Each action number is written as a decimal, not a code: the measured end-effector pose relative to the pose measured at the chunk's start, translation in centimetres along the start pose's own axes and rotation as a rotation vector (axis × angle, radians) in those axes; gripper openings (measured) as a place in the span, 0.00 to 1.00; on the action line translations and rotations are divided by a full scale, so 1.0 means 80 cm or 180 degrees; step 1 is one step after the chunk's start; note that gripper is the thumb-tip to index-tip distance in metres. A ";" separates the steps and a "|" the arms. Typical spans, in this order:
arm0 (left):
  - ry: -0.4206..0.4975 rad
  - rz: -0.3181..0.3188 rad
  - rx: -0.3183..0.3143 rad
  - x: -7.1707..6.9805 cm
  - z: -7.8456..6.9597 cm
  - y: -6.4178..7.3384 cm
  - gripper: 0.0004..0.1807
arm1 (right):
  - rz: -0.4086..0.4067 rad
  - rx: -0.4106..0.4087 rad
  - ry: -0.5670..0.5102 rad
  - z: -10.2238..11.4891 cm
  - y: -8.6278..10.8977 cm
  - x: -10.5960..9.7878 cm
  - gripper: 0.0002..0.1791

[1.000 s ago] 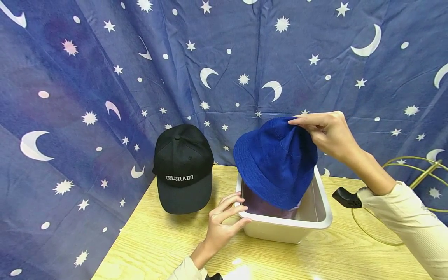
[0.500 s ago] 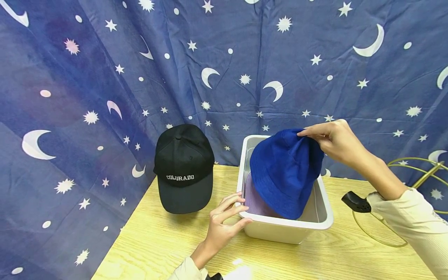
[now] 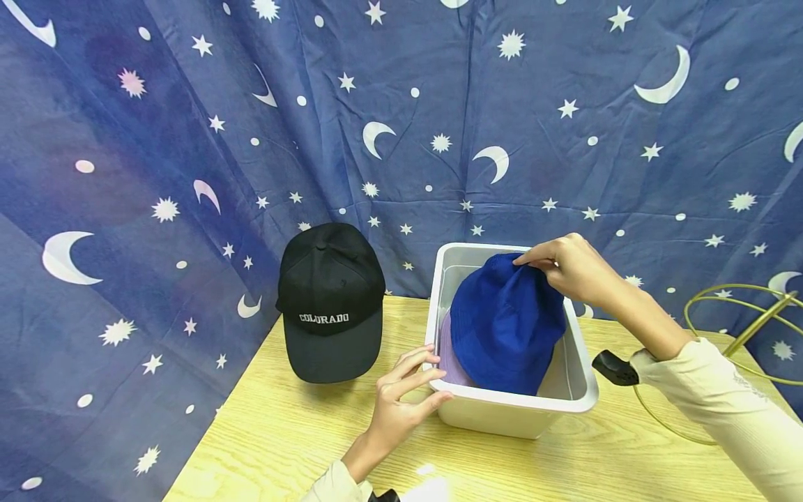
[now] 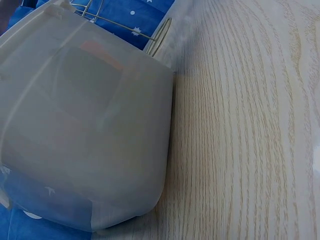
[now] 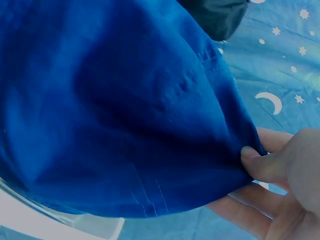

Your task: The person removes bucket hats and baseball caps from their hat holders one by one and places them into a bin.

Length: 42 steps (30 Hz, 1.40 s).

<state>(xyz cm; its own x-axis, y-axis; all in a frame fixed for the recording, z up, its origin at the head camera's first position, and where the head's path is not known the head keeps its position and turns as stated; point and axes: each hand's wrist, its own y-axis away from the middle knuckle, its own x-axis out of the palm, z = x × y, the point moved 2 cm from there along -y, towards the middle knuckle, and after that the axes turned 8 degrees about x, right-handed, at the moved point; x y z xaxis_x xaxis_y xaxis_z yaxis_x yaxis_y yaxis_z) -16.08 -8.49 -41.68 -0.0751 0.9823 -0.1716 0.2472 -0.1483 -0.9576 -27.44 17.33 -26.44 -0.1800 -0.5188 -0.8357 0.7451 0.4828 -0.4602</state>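
Observation:
A blue bucket hat (image 3: 502,328) hangs inside a pale plastic bin (image 3: 580,369), its brim low in the bin. My right hand (image 3: 574,268) pinches the top of the hat's crown between thumb and fingers; the right wrist view shows the thumb (image 5: 265,165) pressed on the bunched fabric. Under the bucket hat, at the bin's left side, part of a purple piece of headwear (image 3: 452,359) shows. My left hand (image 3: 398,397) touches the rim at the bin's front left corner, fingers extended. In the left wrist view the bin's wall (image 4: 100,125) shows, but no hand.
Left of the bin, a black cap (image 3: 329,293) with COLORADO lettering stands raised, its support hidden. A gold wire stand (image 3: 762,314) is at the right. The wooden table (image 3: 301,432) meets a blue star-and-moon curtain (image 3: 401,104) behind.
My right hand has lowered the bucket hat from above the rim into the bin, ending a little to the left. The left hand keeps its place at the corner.

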 end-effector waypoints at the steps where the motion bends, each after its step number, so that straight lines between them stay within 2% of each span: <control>1: -0.0010 0.0008 -0.0005 0.000 0.000 0.000 0.15 | 0.0004 -0.0002 0.0015 0.000 0.000 0.003 0.21; 5: -0.0040 0.0050 -0.0034 -0.001 0.000 -0.001 0.15 | 0.0078 0.0008 0.0033 -0.001 0.001 0.019 0.18; 12: -0.0083 0.0159 -0.0146 -0.004 -0.008 -0.011 0.15 | 0.0437 0.0036 0.0072 -0.007 0.010 0.045 0.15; 16: -0.0088 0.0287 -0.0225 -0.005 -0.011 -0.016 0.16 | 0.0571 -0.0016 0.0117 -0.011 0.017 0.053 0.19; 20: -0.0086 0.0425 -0.0267 -0.008 -0.001 -0.012 0.15 | 0.0611 -0.0009 0.0116 -0.013 0.025 0.053 0.25; 26: -0.0315 0.0584 -0.0539 -0.023 0.016 -0.009 0.10 | 0.0773 0.0229 0.0022 -0.015 0.042 0.048 0.35; 33: -0.0664 0.0617 -0.0699 -0.053 0.019 -0.035 0.13 | 0.0861 0.0499 0.0066 -0.018 0.076 0.038 0.38; 38: -0.0865 0.0641 -0.0757 -0.075 0.016 -0.059 0.15 | 0.0775 0.0630 0.0108 -0.017 0.109 0.035 0.35; 42: -0.0997 0.0650 -0.0782 -0.090 0.013 -0.076 0.16 | 0.0672 0.0709 0.0138 -0.014 0.140 0.038 0.36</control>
<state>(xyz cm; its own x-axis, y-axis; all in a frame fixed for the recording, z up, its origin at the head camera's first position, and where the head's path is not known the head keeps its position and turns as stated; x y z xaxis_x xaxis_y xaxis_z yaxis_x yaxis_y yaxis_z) -18.02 -14.80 -34.84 -0.2806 0.8481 -0.4495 0.5066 -0.2669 -0.8198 -20.39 21.96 -34.48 -0.0299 -0.3905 -0.9201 0.8905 0.4078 -0.2020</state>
